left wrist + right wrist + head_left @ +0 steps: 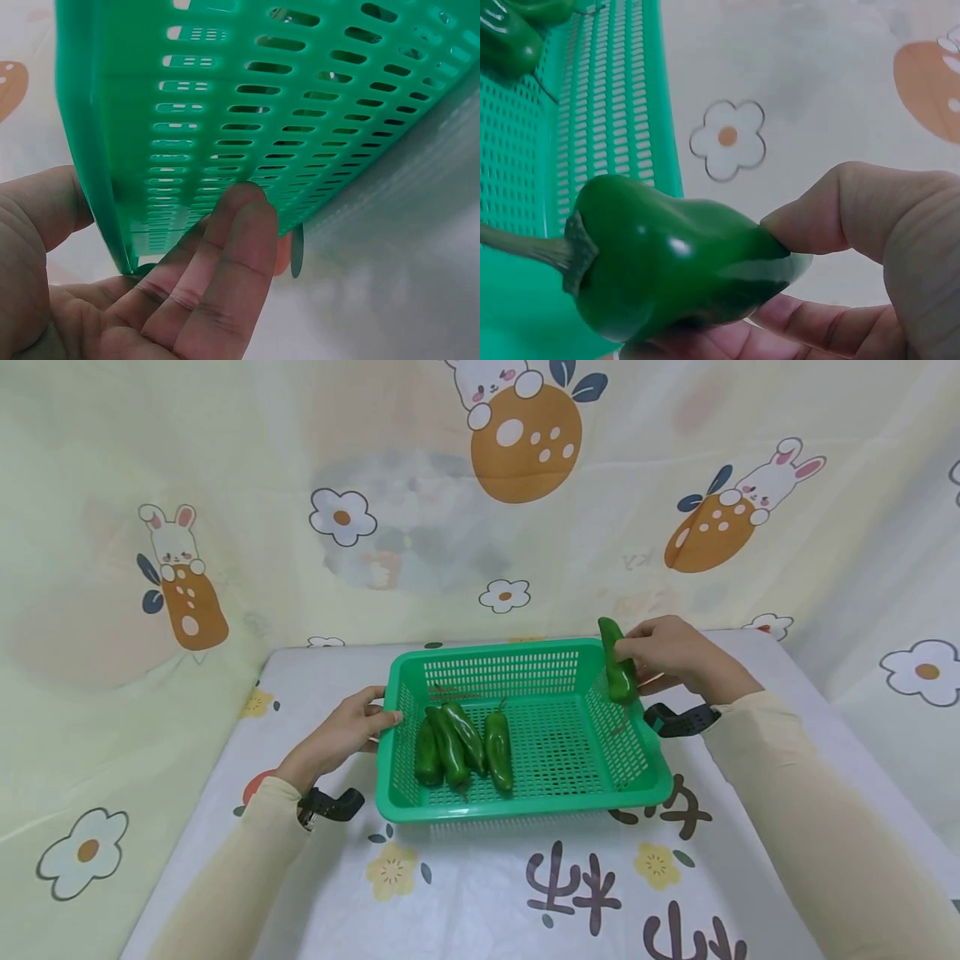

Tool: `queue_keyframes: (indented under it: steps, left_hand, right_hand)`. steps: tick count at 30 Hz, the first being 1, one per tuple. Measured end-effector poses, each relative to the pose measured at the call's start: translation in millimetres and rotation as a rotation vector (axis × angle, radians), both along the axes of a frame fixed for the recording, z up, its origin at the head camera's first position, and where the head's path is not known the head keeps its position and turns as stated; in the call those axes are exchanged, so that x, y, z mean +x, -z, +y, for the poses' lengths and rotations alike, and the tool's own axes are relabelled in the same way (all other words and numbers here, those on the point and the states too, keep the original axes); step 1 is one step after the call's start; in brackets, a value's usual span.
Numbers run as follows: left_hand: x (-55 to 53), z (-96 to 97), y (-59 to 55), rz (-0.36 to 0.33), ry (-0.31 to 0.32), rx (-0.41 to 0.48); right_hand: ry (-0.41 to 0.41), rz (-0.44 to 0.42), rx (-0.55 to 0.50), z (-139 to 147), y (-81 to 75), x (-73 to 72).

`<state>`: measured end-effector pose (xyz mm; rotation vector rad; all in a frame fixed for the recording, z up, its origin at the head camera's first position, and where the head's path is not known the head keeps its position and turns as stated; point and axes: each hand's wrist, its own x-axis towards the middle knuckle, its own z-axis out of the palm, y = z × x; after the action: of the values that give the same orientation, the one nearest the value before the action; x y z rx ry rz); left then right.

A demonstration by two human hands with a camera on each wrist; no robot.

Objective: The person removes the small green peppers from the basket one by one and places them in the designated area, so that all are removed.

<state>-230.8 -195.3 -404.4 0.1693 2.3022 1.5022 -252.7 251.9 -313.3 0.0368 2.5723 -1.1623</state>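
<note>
A green plastic basket [555, 752] with slotted walls holds several green peppers [457, 747] in its left half. At the basket's left end, my left hand [341, 731] grips the rim, thumb on top and fingers under the side wall; the left wrist view shows those fingers [232, 277] against the slotted wall. Over the basket's right end, my right hand [667, 652] pinches another green pepper [618, 672] between thumb and fingers. In the right wrist view that pepper [667, 262] has its stem pointing left, toward the basket.
The basket sits on a table with a white printed cloth [480, 893]. A patterned curtain [420, 568] with rabbits and flowers hangs close behind the basket and along both sides. Each wrist wears a black band [682, 720].
</note>
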Motion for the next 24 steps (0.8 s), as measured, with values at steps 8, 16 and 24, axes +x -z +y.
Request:
queue_keyframes:
  steps: [8, 16, 24]
  left_hand:
    - [-0.4, -2.1, 1.7, 0.004, 0.006, 0.002]
    - [-0.7, -2.8, 1.4, -0.001, 0.004, 0.000]
    - [-1.6, -3.5, 3.6, 0.006, 0.013, 0.012]
  right_hand:
    - [0.028, 0.003, 0.021, 26, -5.3, -2.2]
    - [0.040, -0.023, 0.066, 47, -4.0, -5.1]
    - [0.045, -0.054, 0.081, 62, 6.8, -9.2]
